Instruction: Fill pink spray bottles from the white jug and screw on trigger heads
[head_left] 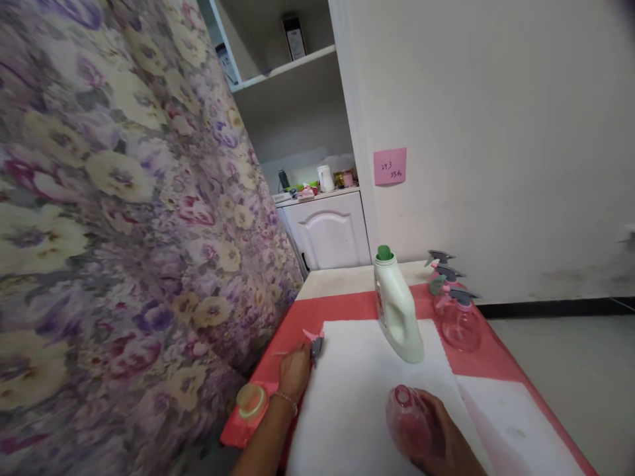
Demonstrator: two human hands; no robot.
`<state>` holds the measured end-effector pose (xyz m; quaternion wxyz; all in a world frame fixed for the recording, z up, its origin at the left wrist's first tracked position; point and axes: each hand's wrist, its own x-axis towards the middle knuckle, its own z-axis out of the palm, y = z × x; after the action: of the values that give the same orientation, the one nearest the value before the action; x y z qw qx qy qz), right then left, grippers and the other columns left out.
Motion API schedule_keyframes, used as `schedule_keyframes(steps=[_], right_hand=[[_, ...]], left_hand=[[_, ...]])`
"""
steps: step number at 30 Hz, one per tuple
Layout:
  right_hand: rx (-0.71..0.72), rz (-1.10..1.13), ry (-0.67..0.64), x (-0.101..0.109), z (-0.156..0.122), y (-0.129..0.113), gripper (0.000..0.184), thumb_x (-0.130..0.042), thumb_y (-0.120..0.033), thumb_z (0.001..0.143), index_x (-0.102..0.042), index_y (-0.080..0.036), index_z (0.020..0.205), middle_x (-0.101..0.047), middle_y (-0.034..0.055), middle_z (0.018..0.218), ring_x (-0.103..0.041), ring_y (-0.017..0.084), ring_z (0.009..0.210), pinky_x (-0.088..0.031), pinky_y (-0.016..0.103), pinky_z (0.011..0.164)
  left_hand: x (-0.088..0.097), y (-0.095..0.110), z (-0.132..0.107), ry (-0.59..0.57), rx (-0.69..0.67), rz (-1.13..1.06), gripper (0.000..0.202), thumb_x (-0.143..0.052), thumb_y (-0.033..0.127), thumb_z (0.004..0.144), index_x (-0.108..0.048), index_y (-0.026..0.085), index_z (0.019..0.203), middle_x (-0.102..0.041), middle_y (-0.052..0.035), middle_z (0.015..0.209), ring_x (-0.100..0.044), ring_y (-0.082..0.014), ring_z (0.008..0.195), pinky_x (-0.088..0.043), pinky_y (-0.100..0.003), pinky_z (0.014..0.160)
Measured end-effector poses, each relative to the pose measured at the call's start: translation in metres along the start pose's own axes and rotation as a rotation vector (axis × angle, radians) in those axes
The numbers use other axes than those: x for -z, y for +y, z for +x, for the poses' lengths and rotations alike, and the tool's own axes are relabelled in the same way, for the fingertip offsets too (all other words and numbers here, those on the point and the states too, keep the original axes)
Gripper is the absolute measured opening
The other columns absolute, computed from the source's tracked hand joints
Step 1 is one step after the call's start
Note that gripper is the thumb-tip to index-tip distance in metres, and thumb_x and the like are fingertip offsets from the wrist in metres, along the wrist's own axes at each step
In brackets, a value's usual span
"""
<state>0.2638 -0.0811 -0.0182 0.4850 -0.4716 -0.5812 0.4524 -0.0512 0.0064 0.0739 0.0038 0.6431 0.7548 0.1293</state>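
My right hand (439, 436) is wrapped round a clear pink spray bottle (404, 423), whose open neck faces up. At the left edge of the white sheet, my left hand (295, 371) is closed on a pink and grey trigger spray head (316, 346). A thin tube sticks out to the left of that hand; its fingertips are mostly hidden. Beyond the bottle stands a pale green detergent jug (399, 314) with a green spout and no cap on. A round yellowish cap (251, 401) rests on the red cloth, left of my left wrist.
Several spray bottles (461, 327) with trigger heads stand in a row at the table's right side. The white sheet (347, 403) lies over a red cloth (337, 305). A floral curtain (149, 231) hangs along the left, and a shelf cabinet (330, 228) stands behind.
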Motion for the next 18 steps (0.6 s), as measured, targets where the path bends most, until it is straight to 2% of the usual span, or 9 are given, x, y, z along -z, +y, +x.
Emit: schedule_keyframes(steps=[3, 6, 8, 10, 13, 16, 18], right_hand=[[-0.023, 0.007, 0.001, 0.000, 0.000, 0.002, 0.064, -0.068, -0.036, 0.068, -0.043, -0.022, 0.126, -0.057, 0.0156, 0.135, -0.052, 0.035, 0.127, -0.040, 0.046, 0.107], [-0.021, -0.008, 0.008, 0.003, 0.001, 0.007, 0.072, -0.067, -0.038, 0.068, -0.039, -0.021, 0.132, -0.052, 0.0171, 0.141, -0.046, 0.035, 0.133, -0.038, 0.046, 0.109], [0.001, -0.026, -0.007, 0.006, 0.002, 0.011, 0.077, -0.067, -0.037, 0.069, -0.034, -0.020, 0.136, -0.046, 0.0180, 0.145, -0.042, 0.035, 0.136, -0.035, 0.047, 0.112], [0.033, -0.052, -0.051, 0.009, 0.002, 0.015, 0.080, -0.068, -0.037, 0.068, -0.033, -0.019, 0.138, -0.044, 0.0183, 0.147, -0.040, 0.035, 0.138, -0.034, 0.047, 0.113], [0.068, -0.084, -0.054, 0.011, 0.001, 0.019, 0.079, -0.071, -0.037, 0.067, -0.036, -0.021, 0.136, -0.048, 0.0165, 0.144, -0.042, 0.036, 0.135, -0.033, 0.048, 0.113], [0.069, -0.102, 0.008, 0.009, -0.001, 0.017, 0.078, -0.072, -0.040, 0.066, -0.038, -0.023, 0.134, -0.050, 0.0139, 0.141, -0.044, 0.035, 0.134, -0.032, 0.048, 0.113], [0.053, -0.100, 0.021, 0.004, 0.000, 0.013, 0.079, -0.074, -0.043, 0.065, -0.039, -0.024, 0.133, -0.050, 0.0133, 0.141, -0.044, 0.035, 0.133, -0.032, 0.049, 0.113]], left_hand=[[-0.013, -0.011, 0.000, -0.024, -0.010, 0.016, 0.024, -0.044, 0.011, 0.084, -0.066, 0.018, 0.091, -0.070, -0.0057, 0.092, -0.065, -0.0206, 0.085, -0.042, -0.028, 0.074], [-0.021, -0.020, -0.008, -0.003, -0.013, 0.013, 0.032, -0.044, 0.015, 0.087, -0.060, 0.020, 0.115, -0.067, -0.0084, 0.113, -0.065, -0.0218, 0.095, -0.044, -0.029, 0.078], [-0.029, -0.024, -0.018, 0.031, -0.003, 0.003, 0.041, -0.042, 0.018, 0.089, -0.049, 0.020, 0.130, -0.057, -0.0113, 0.133, -0.061, -0.0236, 0.110, -0.045, -0.032, 0.088], [-0.039, -0.029, -0.030, 0.066, 0.005, -0.010, 0.047, -0.039, 0.020, 0.092, -0.040, 0.020, 0.138, -0.045, -0.0134, 0.146, -0.050, -0.0256, 0.127, -0.041, -0.036, 0.100], [-0.059, -0.037, -0.050, 0.171, -0.058, -0.084, 0.051, -0.035, 0.018, 0.093, -0.033, 0.019, 0.144, -0.040, -0.0149, 0.148, -0.040, -0.0264, 0.136, -0.037, -0.042, 0.109], [-0.079, -0.045, -0.063, 0.288, -0.142, -0.180, 0.053, -0.035, 0.018, 0.094, -0.031, 0.019, 0.146, -0.040, -0.0164, 0.147, -0.040, -0.0282, 0.136, -0.041, -0.046, 0.107], [-0.089, -0.049, -0.065, 0.319, -0.158, -0.212, 0.051, -0.034, 0.019, 0.094, -0.033, 0.019, 0.145, -0.040, -0.0167, 0.146, -0.041, -0.0297, 0.135, -0.043, -0.049, 0.105]])
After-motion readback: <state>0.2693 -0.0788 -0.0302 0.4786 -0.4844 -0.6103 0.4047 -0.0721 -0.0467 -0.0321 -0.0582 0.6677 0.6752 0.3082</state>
